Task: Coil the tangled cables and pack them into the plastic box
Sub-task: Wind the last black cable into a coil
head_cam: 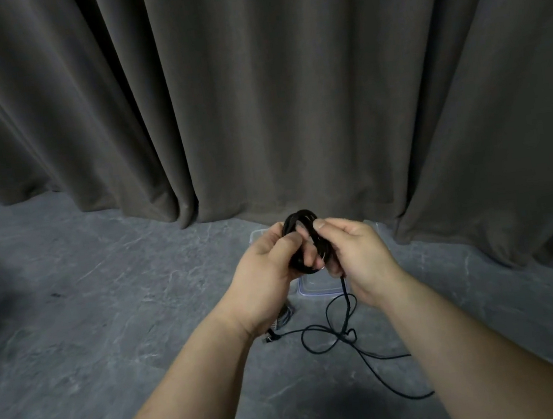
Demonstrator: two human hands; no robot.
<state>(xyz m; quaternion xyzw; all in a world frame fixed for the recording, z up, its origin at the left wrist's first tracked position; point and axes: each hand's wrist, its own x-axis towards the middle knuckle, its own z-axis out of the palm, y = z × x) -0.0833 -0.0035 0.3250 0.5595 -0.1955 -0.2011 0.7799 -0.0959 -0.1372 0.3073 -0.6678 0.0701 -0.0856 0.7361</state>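
Observation:
A black cable coil [299, 222] is held up between both hands above the floor. My left hand [268, 269] grips its left side with curled fingers. My right hand [356, 255] pinches the right side of the loops. The loose end of the black cable [346, 332] hangs down from the coil and lies in tangled loops on the floor. The clear plastic box [315, 289] sits on the floor directly behind and below my hands, mostly hidden by them.
A grey cable bundle with a plug [281, 322] lies on the floor beside my left wrist. A dark grey curtain [254, 91] hangs close behind the box. The floor [91, 316] is grey stone.

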